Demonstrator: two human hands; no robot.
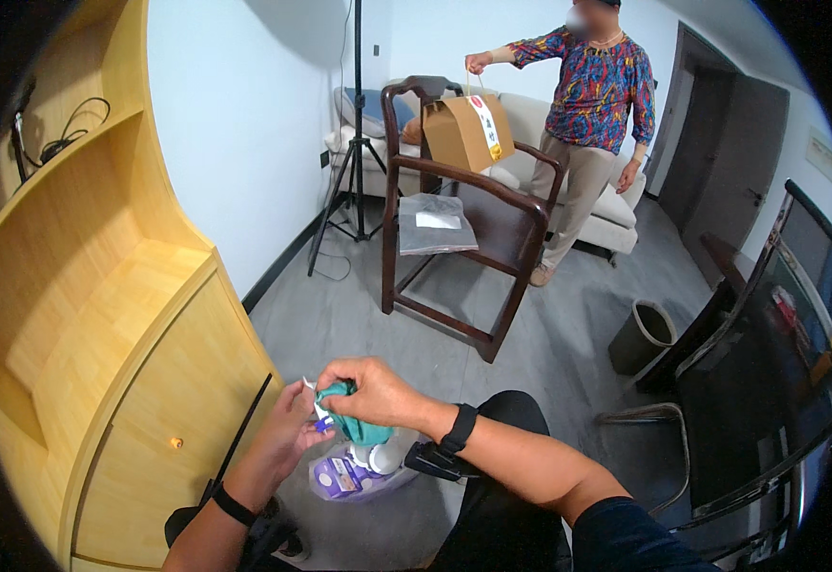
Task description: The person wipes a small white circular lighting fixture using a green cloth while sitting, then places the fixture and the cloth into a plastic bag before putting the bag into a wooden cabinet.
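Note:
My right hand (369, 392) grips a crumpled teal-green soft bundle (369, 429), cloth or thin plastic. With my left hand (294, 418) I hold a small white-and-blue piece (323, 422) at the bundle's left side; whether the two are joined is unclear. Right below my hands, a clear plastic bag (405, 475) rests on the floor. Inside it are purple-and-white packages (341, 475) and white round-topped items (385, 457), partly covered by the bundle. My black-clad knee (519, 411) is beside my right forearm.
A wooden cabinet (172, 372) stands close on the left. Ahead, a dark wooden armchair (491, 229) bears a grey plastic pouch (423, 239). Behind it, a person (602, 86) holds a cardboard carry box (459, 136) by its handle. A tripod (358, 157), bin (634, 347) and black chair (745, 400) also stand here.

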